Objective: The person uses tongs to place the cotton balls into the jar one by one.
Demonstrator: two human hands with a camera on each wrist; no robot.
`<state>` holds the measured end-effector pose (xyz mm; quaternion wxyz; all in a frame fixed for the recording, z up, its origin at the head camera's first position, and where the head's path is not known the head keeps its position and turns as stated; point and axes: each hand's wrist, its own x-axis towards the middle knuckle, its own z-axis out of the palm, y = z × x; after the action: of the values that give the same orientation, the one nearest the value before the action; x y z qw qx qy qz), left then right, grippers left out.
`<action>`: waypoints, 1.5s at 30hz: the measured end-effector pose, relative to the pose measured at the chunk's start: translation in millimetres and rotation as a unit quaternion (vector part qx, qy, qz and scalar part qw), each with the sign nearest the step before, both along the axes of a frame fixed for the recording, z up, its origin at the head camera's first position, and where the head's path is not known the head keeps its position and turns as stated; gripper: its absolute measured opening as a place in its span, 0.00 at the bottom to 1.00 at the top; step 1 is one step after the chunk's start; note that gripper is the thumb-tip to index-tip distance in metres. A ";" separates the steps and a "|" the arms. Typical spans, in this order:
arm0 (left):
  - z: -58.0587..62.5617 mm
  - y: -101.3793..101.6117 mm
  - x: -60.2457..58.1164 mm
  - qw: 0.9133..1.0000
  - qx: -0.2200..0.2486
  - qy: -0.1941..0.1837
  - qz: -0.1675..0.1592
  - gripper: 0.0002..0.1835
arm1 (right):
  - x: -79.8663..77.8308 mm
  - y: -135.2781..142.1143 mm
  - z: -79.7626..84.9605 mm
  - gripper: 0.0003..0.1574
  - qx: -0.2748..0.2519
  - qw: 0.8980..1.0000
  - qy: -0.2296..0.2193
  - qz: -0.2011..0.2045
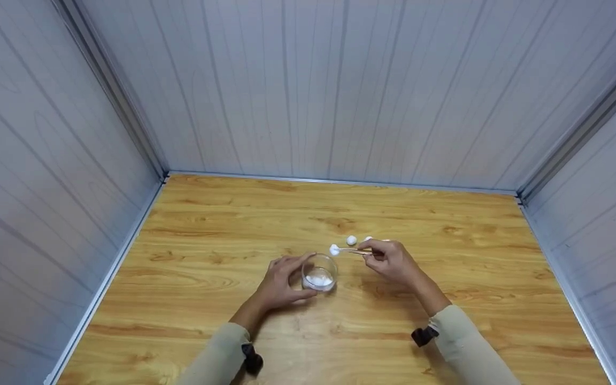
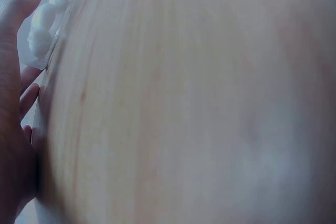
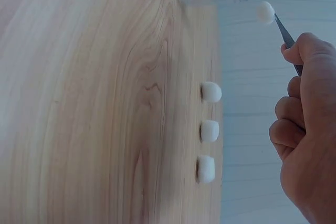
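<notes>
My left hand (image 1: 281, 282) holds a clear round cup (image 1: 335, 275) by its side, thumb on the near side and fingers round the far side. White cotton balls (image 2: 43, 18) lie inside it, seen through the wall in the left wrist view. My right hand (image 1: 392, 262) grips a pair of tweezers (image 3: 285, 32) between thumb and fingers. At the tips, a cotton ball (image 3: 265, 12) is pinched in the air, just beyond the cup's far right rim and apart from it.
Three loose cotton balls stand in a row on the wooden table, a first (image 3: 211, 92), a second (image 3: 209, 130) and a third (image 3: 206, 169). From the head, my right hand partly covers that row. Pale panels (image 1: 308, 96) wall the table at the back and both sides.
</notes>
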<state>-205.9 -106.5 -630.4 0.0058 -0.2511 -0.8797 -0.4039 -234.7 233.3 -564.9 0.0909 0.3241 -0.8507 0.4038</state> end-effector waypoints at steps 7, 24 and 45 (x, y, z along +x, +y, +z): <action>0.6 -0.4 -0.7 1.000 0.013 -0.008 -0.007 0.50 | 3.6 -7.2 3.5 0.17 -0.004 1.000 0.004 0.017; 0.6 0.4 -0.9 1.000 0.013 -0.012 -0.008 0.51 | 6.6 -17.7 5.2 0.20 -0.016 0.998 0.032 0.048; 0.8 -2.2 1.7 1.000 0.003 -0.016 -0.010 0.49 | 9.7 -18.7 5.8 0.15 -0.008 0.999 0.017 0.050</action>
<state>-204.3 -108.7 -629.6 -0.0116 -0.2532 -0.8759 -0.4107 -225.0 214.5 -559.1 0.0872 0.3724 -0.8284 0.4091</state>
